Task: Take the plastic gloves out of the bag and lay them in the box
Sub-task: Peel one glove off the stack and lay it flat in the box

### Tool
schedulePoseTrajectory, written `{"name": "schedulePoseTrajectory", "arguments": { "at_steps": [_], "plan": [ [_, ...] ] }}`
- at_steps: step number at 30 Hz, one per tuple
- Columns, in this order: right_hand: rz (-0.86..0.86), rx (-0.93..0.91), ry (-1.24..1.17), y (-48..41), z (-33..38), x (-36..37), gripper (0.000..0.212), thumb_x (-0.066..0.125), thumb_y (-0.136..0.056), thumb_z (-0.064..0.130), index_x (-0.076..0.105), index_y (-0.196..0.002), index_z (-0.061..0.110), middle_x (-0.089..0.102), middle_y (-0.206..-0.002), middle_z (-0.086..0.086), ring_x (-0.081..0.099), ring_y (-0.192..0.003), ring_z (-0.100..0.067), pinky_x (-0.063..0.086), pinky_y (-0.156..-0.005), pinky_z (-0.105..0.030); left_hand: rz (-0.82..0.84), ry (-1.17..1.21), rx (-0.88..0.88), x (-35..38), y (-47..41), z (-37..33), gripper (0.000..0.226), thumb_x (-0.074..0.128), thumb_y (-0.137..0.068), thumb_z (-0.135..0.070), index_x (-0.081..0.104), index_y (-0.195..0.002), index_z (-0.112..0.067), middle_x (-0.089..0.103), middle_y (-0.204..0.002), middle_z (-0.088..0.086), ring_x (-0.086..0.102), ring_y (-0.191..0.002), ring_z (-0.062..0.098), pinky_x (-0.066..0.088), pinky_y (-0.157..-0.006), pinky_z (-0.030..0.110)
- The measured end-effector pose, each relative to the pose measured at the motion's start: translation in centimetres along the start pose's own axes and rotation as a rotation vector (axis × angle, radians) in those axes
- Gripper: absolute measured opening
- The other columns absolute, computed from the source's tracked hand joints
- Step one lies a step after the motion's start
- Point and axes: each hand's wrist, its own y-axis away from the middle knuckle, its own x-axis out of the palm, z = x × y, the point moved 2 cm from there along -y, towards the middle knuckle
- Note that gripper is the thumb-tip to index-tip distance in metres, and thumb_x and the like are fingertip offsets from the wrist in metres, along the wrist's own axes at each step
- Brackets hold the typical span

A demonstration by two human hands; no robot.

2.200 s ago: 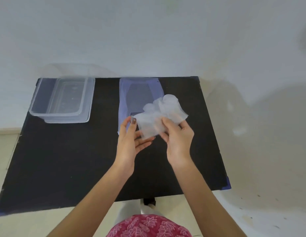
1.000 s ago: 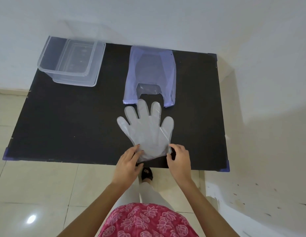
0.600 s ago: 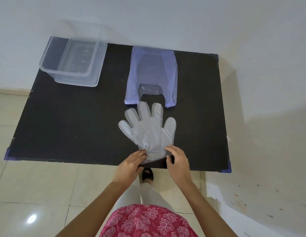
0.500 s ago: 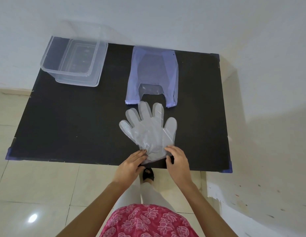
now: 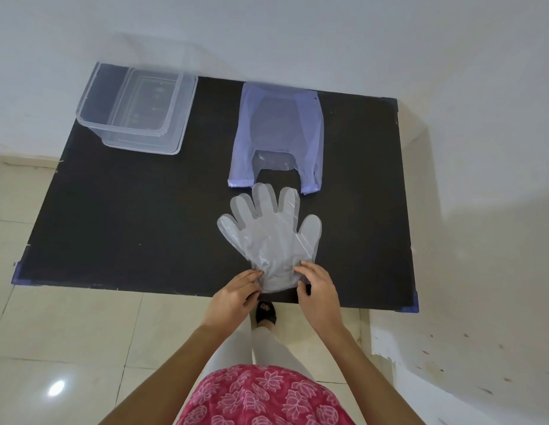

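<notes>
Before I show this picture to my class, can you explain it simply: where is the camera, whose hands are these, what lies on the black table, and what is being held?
The camera sits on a person's head, looking forward and down, so the arms reach in from the bottom edge. There is no machine, only two bare hands. On the black table lies a clear plastic glove, spread flat with its fingers pointing away. The left hand and the right hand pinch its cuff at the near table edge. Just beyond the glove lies a pale blue plastic bag, flat, handles toward the person. At the far left corner stands a clear plastic box with no glove in it.
</notes>
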Motion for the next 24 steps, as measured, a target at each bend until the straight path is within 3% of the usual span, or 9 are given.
{"name": "schedulePoseTrajectory", "arguments": {
  "at_steps": [6,11,16,21,24],
  "plan": [
    [0.011,0.013,0.010,0.0,0.2,-0.1,0.032,0.057,-0.095,0.012,0.065,-0.125,0.017,0.056,-0.137,0.003,0.047,-0.131,-0.012,0.039,-0.112,-0.029,-0.045,0.022,-0.026,-0.3,-0.1,-0.4,0.013,0.072,-0.081,-0.008,0.073,-0.093,-0.012,0.068,-0.117,-0.001,0.056,-0.117,0.013,0.051,-0.095,0.025],
    [0.013,0.011,0.040,0.0,0.3,-0.1,0.032,0.059,-0.095,0.016,0.065,-0.126,0.017,0.057,-0.137,0.003,0.049,-0.129,-0.012,0.036,-0.111,-0.030,-0.063,0.011,-0.039,-1.4,-0.5,-1.2,0.016,0.072,-0.080,-0.012,0.073,-0.096,-0.014,0.071,-0.105,-0.003,0.060,-0.098,0.013,0.056,-0.083,0.028],
    [-0.011,0.011,0.013,-0.2,0.4,-0.3,0.030,0.062,-0.093,0.018,0.067,-0.123,0.017,0.062,-0.133,0.002,0.055,-0.125,-0.013,0.042,-0.111,-0.037,-0.014,0.130,-0.285,-2.3,-1.1,-2.2,0.014,0.064,-0.087,-0.020,0.067,-0.101,-0.022,0.060,-0.091,-0.010,0.056,-0.076,0.006,0.045,-0.066,0.009],
    [-0.023,-0.001,0.060,-0.5,0.4,-0.1,0.037,0.067,-0.087,0.037,0.067,-0.121,0.021,0.064,-0.130,0.005,0.057,-0.122,-0.012,0.045,-0.108,-0.041,0.010,0.218,-0.325,-2.3,-2.0,-2.2,0.011,0.063,-0.088,-0.019,0.065,-0.097,-0.024,0.064,-0.087,-0.010,0.059,-0.073,0.008,0.055,-0.070,0.025],
    [-0.030,-0.023,0.138,-0.5,0.3,0.1,0.044,0.067,-0.082,0.048,0.066,-0.119,0.024,0.063,-0.129,0.008,0.055,-0.122,-0.011,0.043,-0.108,-0.040,-0.009,0.273,-0.346,-2.4,-2.3,-2.3,0.011,0.063,-0.088,-0.014,0.066,-0.095,-0.021,0.065,-0.084,-0.007,0.060,-0.072,0.009,0.055,-0.070,0.022]
  ]
}}
